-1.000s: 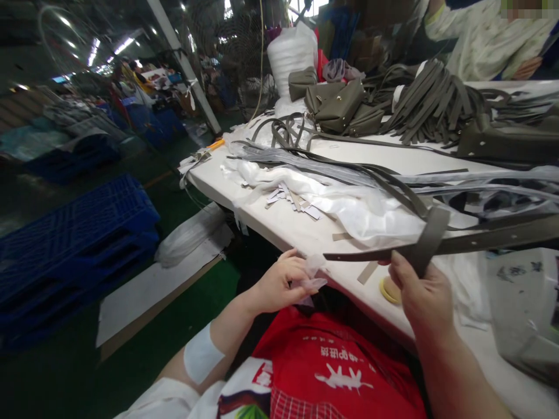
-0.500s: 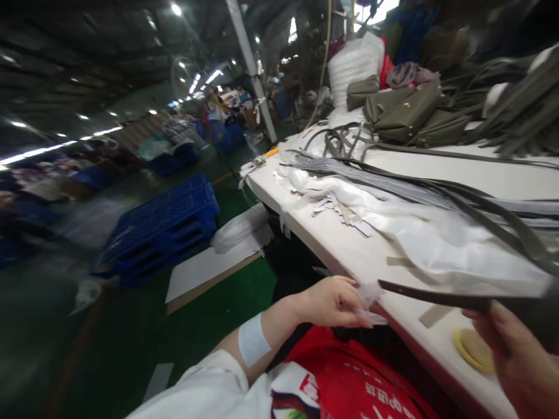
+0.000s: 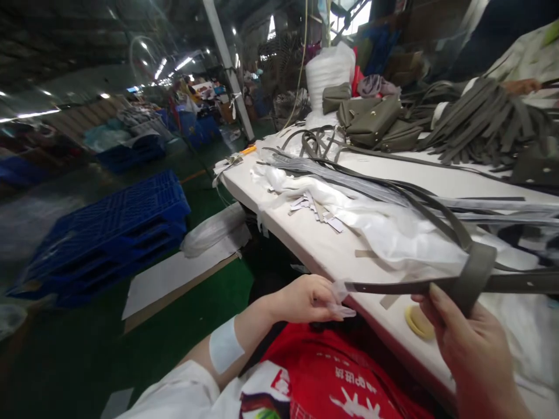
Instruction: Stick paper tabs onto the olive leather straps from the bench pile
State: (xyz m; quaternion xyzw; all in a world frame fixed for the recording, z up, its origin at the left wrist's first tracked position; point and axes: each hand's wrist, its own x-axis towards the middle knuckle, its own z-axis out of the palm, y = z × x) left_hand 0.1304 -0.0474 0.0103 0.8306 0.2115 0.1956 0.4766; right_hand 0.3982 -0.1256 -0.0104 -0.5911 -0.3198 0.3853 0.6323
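Near the table's front edge, my left hand point(image 3: 309, 299) is closed on a small piece of translucent plastic film point(image 3: 343, 297). The end of a dark olive strap point(image 3: 388, 287) meets this film; whether it is inside or only against it I cannot tell. My right hand point(image 3: 469, 337) pinches that strap between thumb and fingers, where a wider band of it point(image 3: 477, 270) folds over. Just left of my right hand, a roll of yellow tape point(image 3: 417, 322) lies on the white table point(image 3: 301, 247).
White wrapping sheets point(image 3: 393, 233), long straps point(image 3: 349, 177) and paper strips point(image 3: 321, 212) cover the table. Olive bags point(image 3: 369, 122) and a strap heap point(image 3: 484, 119) stand at the back. A co-worker's hand point(image 3: 522, 86) shows far right. Blue pallets point(image 3: 109, 233) stand on the floor left.
The view has swung right. The strap's end has come up against the film at my left hand, and my right hand has moved left with the strap.
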